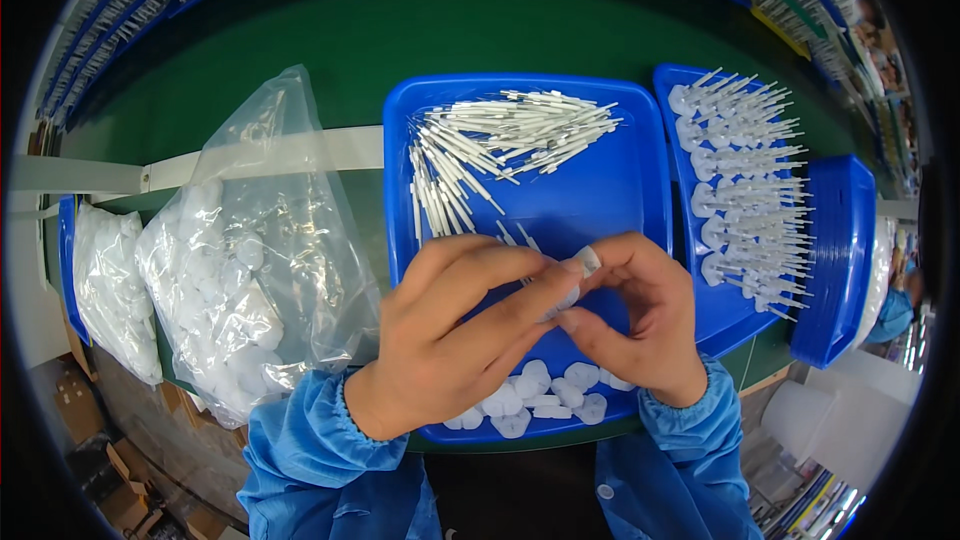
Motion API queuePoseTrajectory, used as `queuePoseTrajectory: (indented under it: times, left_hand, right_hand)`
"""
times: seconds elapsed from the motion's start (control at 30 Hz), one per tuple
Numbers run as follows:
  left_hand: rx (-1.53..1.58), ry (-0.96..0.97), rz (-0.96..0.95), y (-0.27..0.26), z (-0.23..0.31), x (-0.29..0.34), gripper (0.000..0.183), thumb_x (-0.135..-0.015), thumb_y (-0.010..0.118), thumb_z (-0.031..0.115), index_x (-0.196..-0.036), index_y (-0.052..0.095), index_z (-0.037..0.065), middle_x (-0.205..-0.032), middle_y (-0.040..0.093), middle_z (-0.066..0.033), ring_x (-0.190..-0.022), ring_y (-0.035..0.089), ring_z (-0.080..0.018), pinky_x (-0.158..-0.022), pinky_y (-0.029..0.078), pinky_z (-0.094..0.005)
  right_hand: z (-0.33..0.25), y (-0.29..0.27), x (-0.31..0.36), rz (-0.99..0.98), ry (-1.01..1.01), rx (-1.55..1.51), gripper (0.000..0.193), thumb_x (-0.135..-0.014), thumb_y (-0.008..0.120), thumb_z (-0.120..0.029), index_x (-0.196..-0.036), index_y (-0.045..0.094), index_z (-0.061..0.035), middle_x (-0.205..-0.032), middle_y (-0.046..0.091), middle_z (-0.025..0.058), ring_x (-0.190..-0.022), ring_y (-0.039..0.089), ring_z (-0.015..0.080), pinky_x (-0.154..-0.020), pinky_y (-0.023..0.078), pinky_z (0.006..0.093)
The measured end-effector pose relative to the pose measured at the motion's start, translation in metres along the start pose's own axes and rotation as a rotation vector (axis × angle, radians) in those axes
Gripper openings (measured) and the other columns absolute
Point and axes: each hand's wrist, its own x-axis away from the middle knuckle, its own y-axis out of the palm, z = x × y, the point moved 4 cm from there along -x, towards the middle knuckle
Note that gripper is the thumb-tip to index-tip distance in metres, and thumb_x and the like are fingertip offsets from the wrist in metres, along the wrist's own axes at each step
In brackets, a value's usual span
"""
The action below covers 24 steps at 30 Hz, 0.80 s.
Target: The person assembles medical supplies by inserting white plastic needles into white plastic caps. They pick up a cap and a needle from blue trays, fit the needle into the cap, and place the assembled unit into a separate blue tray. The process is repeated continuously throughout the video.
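My left hand (455,325) and my right hand (640,315) meet over the front half of a blue tray (600,202), fingers closed. Between their fingertips sits a small translucent white plastic piece (588,260), pinched by the right thumb and fingers, with the left fingertips against it. Thin white sticks (516,234) poke up past my left fingers, which seem to grip them; their lower ends are hidden. At the back of the tray lies a fanned pile of white sticks (530,130). Loose round white plastic pieces (570,392) fill its front edge.
A clear bag (290,200) of white pieces stands left, beside another full bag (115,285). To the right, a blue tray (725,305) carries rows of white pieces with sticks (745,190). Stacked blue trays (835,250) stand farther right. Loaded trays (160,0) line the green table's (400,20) back.
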Motion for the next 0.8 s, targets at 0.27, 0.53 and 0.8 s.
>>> queuePoseTrajectory:
  times: [0.27,0.53,0.8]
  left_hand:
    - [0.07,-0.004,-0.079,0.001,0.001,0.001,0.067,-0.072,0.093,0.006,-0.137,0.077,0.003,-0.127,0.075,-0.0135,-0.108,0.068,-0.0316,-0.091,0.056,-0.043]
    - [0.005,-0.122,-0.41,0.01,0.0,0.012,0.086,-0.075,0.069,-0.012,-0.159,0.054,-0.006,-0.136,0.073,-0.0211,-0.106,0.07,-0.0376,-0.094,0.058,-0.0455]
    - [-0.013,-0.146,-0.377,0.013,0.003,0.003,0.066,-0.082,0.072,-0.008,-0.147,0.069,0.002,-0.125,0.075,-0.0178,-0.098,0.07,-0.0366,-0.089,0.059,-0.0449]
  right_hand:
    - [-0.007,-0.008,0.006,0.002,0.013,0.109,0.025,-0.092,0.084,0.001,-0.114,0.073,-0.0014,-0.101,0.081,0.0114,-0.091,0.082,0.0192,-0.084,0.062,0.0304]
    - [-0.008,-0.014,0.033,-0.065,-0.273,1.029,0.025,-0.078,0.085,-0.008,-0.102,0.082,-0.012,-0.13,0.077,0.0047,-0.124,0.073,0.0297,-0.11,0.054,0.0496]
    - [-0.005,-0.007,0.044,0.069,-0.216,0.955,0.03,-0.076,0.091,-0.021,-0.103,0.08,-0.0144,-0.106,0.076,0.0012,-0.101,0.071,0.025,-0.108,0.05,0.0523]
